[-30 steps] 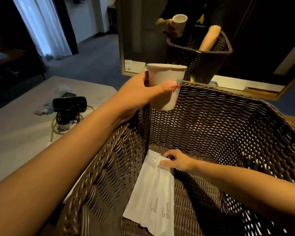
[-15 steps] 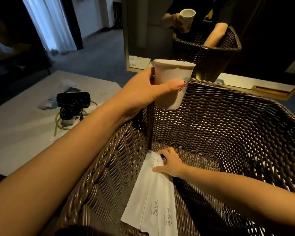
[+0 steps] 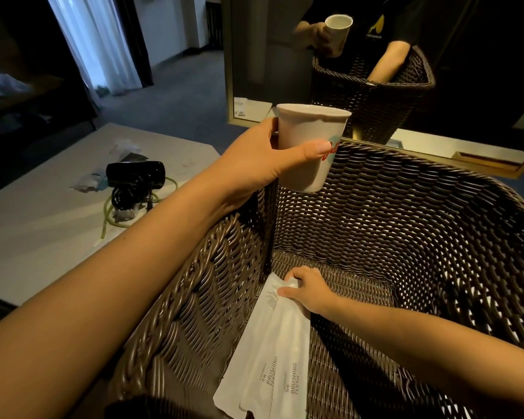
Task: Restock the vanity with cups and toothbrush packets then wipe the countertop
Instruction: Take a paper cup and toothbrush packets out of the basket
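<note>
The toothbrush packets (image 3: 273, 352) are seen lying flat on the floor of the wicker basket (image 3: 406, 225), overlapped, with their long axis running from the near edge of the basket away toward its far left corner. Their far ends are covered by the right hand (image 3: 307, 290), which is reached deep into the basket; its fingers are pressed on the top corner of the upper packet, and whether that corner is already pinched cannot be told. The packets therefore lie directly under and toward the body from this grip, so a lift along their length would be the likely next move. The paper cup (image 3: 310, 146) is held upright above the basket's left rim by the left hand (image 3: 254, 160), whose grip is closed around the cup's side. The left hand is thus occupied and well apart from the packets; the right is the nearer one. Beyond the basket, a pale desk (image 3: 43, 231) carrying a black hair dryer (image 3: 135, 173) is visible, and a mirror (image 3: 285, 55) behind.
</note>
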{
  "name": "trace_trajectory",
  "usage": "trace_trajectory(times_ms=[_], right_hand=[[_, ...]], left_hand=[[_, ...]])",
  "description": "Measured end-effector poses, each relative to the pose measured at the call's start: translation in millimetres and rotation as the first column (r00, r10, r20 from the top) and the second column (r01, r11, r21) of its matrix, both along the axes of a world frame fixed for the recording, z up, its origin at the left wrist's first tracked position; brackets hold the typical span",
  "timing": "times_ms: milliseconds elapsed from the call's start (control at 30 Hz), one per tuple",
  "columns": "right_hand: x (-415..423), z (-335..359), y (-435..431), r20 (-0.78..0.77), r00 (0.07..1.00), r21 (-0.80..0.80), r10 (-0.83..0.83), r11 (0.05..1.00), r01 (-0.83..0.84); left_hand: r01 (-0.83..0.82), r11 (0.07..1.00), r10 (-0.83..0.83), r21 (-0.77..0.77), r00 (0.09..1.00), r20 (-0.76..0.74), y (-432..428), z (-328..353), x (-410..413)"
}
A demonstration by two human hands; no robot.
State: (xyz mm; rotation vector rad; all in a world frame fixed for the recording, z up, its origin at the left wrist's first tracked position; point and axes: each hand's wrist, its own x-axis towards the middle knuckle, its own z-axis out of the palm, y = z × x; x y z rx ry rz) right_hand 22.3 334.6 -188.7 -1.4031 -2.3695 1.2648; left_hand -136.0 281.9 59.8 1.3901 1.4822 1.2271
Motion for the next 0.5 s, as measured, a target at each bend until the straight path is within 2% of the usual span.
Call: trace_trajectory(times_ms=[67, 300, 500], right_hand=[[2.1, 2.8, 0.4, -0.031, 0.999, -0.002, -0.009, 1.0, 0.009], [11.2, 42.3, 21.9, -0.107, 0.994, -0.157, 0.036, 0.986, -0.053], [12.4, 84.1, 38.4, -0.107, 0.981, -0.136, 0.163, 0.975, -0.177]], left_hand=[[0.003, 1.0, -0.003, 0.002, 1.0, -0.017, 0.0, -0.3, 0.5], [0.012, 1.0, -0.012, -0.007, 0.999, -0.052, 2.9, -1.7, 2.7], [0.025, 1.0, -0.025, -0.006, 0.998, -0.052, 3.7, -1.4, 3.8]])
